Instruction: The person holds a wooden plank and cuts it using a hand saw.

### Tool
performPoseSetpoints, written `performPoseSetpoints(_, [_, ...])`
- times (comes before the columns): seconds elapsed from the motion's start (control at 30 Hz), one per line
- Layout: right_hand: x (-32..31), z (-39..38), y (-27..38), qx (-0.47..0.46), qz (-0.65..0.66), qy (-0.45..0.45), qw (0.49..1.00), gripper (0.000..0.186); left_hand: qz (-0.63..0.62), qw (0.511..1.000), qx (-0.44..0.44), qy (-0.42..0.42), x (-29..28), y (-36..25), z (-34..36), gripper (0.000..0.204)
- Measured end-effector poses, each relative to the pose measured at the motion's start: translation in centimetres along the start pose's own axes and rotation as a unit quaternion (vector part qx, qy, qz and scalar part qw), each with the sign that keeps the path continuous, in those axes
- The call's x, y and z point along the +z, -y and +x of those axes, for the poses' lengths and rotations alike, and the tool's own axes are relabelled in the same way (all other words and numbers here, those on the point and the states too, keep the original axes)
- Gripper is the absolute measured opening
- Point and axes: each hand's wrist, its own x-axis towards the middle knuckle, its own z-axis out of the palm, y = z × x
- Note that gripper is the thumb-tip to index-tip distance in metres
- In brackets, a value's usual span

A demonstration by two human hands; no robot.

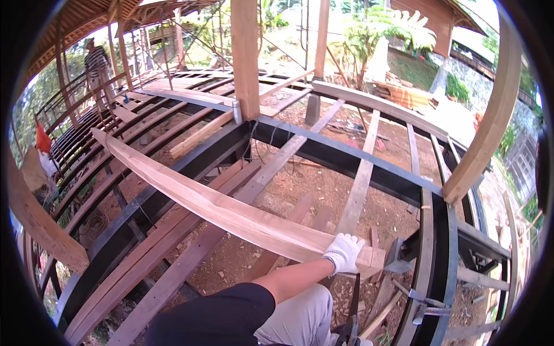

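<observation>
A long, light-brown wooden plank (231, 210) lies slantwise across the frame from the far left to near my knees. My left hand (344, 254), in a white knit glove, rests on its near end with the fingers bent over the edge, closed on the wood. Just below that end, a dark, narrow, upright object (355, 297) shows beside my leg; I cannot make out what it is. My right hand is out of sight. To the right, a hammer (426, 310) lies on the dark beam.
Black-sided beams (346, 154) and wooden joists (360, 179) frame openings over bare earth with wood scraps. Upright posts stand ahead (245, 63) and at the right (490, 124). A person (99, 72) in a striped top stands at the far left, near scaffolding.
</observation>
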Motion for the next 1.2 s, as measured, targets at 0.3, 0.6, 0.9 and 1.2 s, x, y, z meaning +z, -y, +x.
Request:
performPoseSetpoints(0.3, [14.0,16.5,-1.6,0.118,0.379,-0.246,0.884,0.018,0.015,1.0,-0.016,-0.003,0.7,1.1,2.2,0.089])
performPoseSetpoints(0.6, [5.8,-3.2,1.6,0.216,0.437,-0.075,0.87,0.026,0.04,0.998,-0.032,0.026,1.4,0.8,1.2,0.094])
performPoseSetpoints(0.9, [11.1,15.5,-1.2,0.138,0.365,-0.205,0.898,0.027,0.025,1.0,0.007,-0.004,2.1,-1.3,2.6,0.092])
performPoseSetpoints(1.2, [6.0,-0.3,0.9,0.232,0.467,-0.059,0.851,0.024,0.048,0.999,-0.017,0.008,1.0,0.2,1.8,0.091])
